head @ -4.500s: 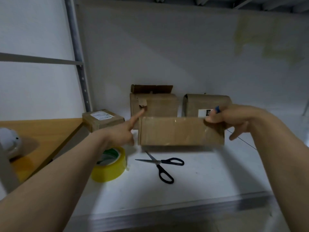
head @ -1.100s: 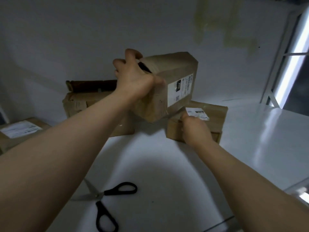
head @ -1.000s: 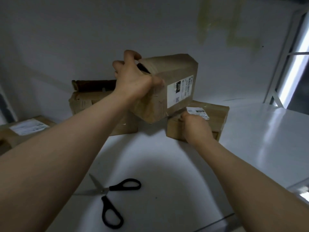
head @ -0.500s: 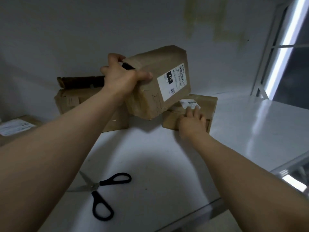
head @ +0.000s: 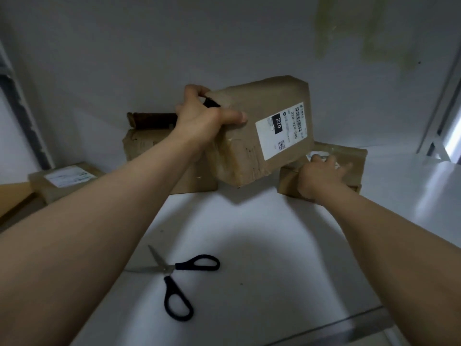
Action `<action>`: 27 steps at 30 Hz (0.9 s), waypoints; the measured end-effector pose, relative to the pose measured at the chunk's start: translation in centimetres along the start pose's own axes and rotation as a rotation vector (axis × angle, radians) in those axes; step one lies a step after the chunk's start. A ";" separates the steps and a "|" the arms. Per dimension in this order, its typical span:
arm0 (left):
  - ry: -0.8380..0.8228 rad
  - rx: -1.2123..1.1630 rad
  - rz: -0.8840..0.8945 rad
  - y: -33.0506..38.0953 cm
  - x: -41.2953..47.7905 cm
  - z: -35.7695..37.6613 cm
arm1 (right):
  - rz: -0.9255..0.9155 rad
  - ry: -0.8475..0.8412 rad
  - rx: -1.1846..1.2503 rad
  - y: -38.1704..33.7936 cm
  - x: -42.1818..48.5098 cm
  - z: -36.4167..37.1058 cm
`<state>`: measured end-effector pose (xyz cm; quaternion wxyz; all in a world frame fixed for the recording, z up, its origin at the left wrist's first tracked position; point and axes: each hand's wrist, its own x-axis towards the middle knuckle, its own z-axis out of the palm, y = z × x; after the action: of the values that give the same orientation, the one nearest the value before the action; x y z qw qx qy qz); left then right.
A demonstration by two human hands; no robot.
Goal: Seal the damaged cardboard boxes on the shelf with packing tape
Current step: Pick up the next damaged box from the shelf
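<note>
My left hand (head: 207,121) grips the upper left corner of a tall brown cardboard box (head: 269,136) with a white "220" label and holds it tilted above the shelf. Its lower right edge leans over a flat brown box (head: 351,162). My right hand (head: 321,177) rests on the near left part of that flat box, fingers laid over its top by a white label. Behind my left forearm stands a damaged box (head: 144,146) with a torn front and a raised flap. No tape roll is in view.
Black-handled scissors (head: 174,278) lie open on the white shelf (head: 274,245) near its front edge (head: 336,330). A small labelled box (head: 62,179) sits at the far left beside a wooden surface (head: 12,198). A metal upright (head: 439,101) stands at the right.
My left hand has lifted and tilted the labelled box over the flat box. My right hand has stayed on the flat box, its fingers shifting across the top.
</note>
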<state>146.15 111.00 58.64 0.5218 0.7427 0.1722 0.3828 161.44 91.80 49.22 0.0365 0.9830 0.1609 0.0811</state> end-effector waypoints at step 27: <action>-0.093 -0.075 0.065 -1.1 -0.2 -4.1 | 0.258 -0.226 1.960 -1.7 0.1 -0.6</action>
<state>143.10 113.99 58.20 0.5441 0.7448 0.1092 0.3706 160.86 93.48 49.68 -0.7857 0.5906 0.0443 -0.1786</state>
